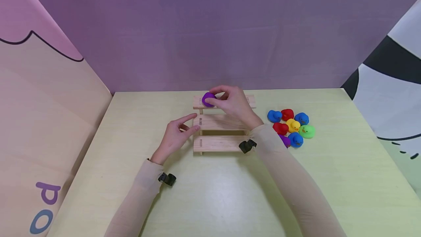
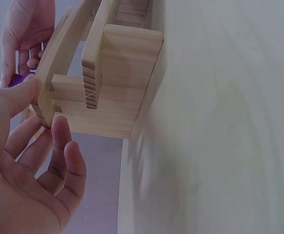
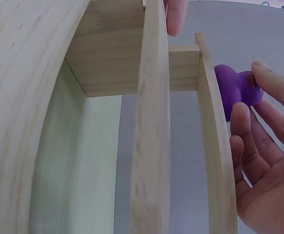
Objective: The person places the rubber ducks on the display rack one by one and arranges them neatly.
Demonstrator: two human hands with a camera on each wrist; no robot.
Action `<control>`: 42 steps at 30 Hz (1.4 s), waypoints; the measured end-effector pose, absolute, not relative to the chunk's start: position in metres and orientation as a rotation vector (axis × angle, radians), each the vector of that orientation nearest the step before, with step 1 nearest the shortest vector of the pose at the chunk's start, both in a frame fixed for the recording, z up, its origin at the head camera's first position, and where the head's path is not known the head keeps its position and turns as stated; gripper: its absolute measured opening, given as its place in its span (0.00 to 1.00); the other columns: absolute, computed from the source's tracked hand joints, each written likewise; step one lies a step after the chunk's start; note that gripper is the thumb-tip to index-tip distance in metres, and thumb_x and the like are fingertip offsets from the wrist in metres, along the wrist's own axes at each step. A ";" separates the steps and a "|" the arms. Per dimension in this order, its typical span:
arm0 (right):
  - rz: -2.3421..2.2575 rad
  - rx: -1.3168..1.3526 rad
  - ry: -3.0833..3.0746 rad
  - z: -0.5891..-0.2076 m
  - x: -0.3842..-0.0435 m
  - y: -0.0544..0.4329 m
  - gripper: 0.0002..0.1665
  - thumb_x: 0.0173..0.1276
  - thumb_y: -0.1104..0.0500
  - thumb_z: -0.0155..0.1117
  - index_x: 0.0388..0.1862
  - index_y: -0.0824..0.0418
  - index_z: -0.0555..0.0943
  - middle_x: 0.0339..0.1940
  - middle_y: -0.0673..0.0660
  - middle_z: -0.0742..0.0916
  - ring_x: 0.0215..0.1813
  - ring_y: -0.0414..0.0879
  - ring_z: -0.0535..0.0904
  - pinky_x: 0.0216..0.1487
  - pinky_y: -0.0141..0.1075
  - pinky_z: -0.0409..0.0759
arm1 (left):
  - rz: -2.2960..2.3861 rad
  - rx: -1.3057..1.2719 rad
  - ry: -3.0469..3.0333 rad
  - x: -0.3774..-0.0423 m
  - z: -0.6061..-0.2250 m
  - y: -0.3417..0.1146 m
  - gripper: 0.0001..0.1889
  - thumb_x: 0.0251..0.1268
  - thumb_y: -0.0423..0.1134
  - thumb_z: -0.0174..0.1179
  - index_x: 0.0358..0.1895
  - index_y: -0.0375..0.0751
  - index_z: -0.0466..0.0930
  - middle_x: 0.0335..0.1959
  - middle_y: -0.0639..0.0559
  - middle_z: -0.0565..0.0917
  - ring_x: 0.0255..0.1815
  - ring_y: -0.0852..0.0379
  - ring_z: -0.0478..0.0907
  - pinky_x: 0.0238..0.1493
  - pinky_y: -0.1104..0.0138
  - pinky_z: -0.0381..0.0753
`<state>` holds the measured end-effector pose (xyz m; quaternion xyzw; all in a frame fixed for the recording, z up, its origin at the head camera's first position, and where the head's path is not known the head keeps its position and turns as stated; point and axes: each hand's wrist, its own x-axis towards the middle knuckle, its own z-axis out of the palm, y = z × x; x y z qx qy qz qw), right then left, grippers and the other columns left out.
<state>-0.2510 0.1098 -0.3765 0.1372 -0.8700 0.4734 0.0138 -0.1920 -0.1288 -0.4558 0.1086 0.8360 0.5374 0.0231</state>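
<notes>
Seemingly just begun, pinching a purple duck [image 1: 207, 97] on the rack's [image 1: 222, 122] top with right hand [image 1: 232, 101], gripping the rack's end with left hand [image 1: 174, 135], leaving other ducks [image 1: 293, 125] clustered alongside.

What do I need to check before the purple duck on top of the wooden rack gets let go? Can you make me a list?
1. Rack standing upright on the table: ok.
2. Left hand on the rack: ok, it pinches the left end of the middle shelf.
3. Purple duck touching the top shelf: ok, its base seems to meet the wood.
4. Right hand off that duck: not ok, it holds it.
5. Rest of the top shelf free: cannot tell, the right hand hides part.
6. Other ducks out of the way: ok, they sit right of the rack.
</notes>
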 end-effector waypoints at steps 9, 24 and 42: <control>1.499 0.417 -2.704 -0.377 -0.252 0.110 0.23 0.70 0.44 0.77 0.59 0.52 0.89 0.54 0.54 0.92 0.42 0.49 0.88 0.38 0.38 0.84 | 1.668 0.333 2.593 -0.193 -0.457 -0.129 0.26 0.74 0.50 0.69 0.73 0.56 0.81 0.56 0.41 0.87 0.44 0.49 0.82 0.30 0.65 0.77; 1.498 0.454 -2.615 -0.377 -0.246 0.122 0.23 0.76 0.38 0.68 0.59 0.50 0.89 0.51 0.51 0.92 0.40 0.54 0.86 0.36 0.36 0.81 | 1.666 0.333 2.595 -0.189 -0.456 -0.131 0.27 0.74 0.50 0.70 0.73 0.55 0.80 0.58 0.41 0.87 0.44 0.49 0.82 0.30 0.66 0.77; 1.439 0.358 -2.653 -0.376 -0.224 0.151 0.19 0.75 0.45 0.71 0.57 0.54 0.89 0.53 0.54 0.91 0.45 0.51 0.84 0.48 0.41 0.82 | 1.681 0.328 2.598 -0.190 -0.458 -0.132 0.26 0.74 0.49 0.70 0.72 0.56 0.81 0.57 0.41 0.87 0.43 0.49 0.82 0.29 0.66 0.76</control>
